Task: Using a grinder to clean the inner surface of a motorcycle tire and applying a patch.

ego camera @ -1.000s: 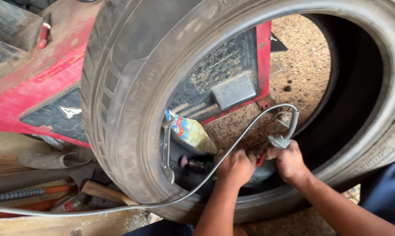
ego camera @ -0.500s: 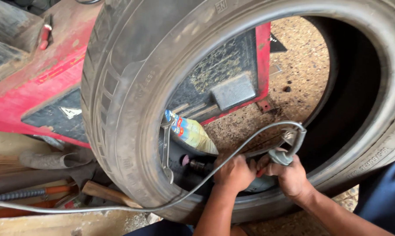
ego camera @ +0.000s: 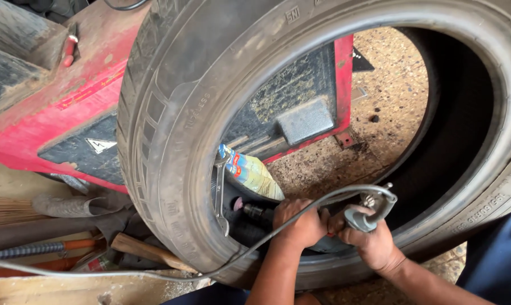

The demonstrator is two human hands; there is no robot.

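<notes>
A worn black tyre point(ego camera: 170, 169) is seen standing upright on the speckled floor point(ego camera: 391, 101), and both hands are reached down into its lower inside curve. A small air grinder point(ego camera: 267, 213) is gripped there: the left hand point(ego camera: 301, 223) is clenched round the front of its body, and the right hand point(ego camera: 374, 245) is closed on the grey rear end point(ego camera: 360, 219), where the hose point(ego camera: 154, 275) is joined. The tool's long axis is laid roughly level, left to right across the tyre's inner liner, with the pink grinding tip point(ego camera: 238, 204) pointed away to the left, just beyond the left hand (the nearer of the two to the tip). A spanner point(ego camera: 219, 192) and a colourful bottle point(ego camera: 252, 172) are lodged just above the tip, inside the bead. Behind the tyre a red machine point(ego camera: 57, 113) is parked; a wooden handle point(ego camera: 145, 251) lies at the floor's lower left.
</notes>
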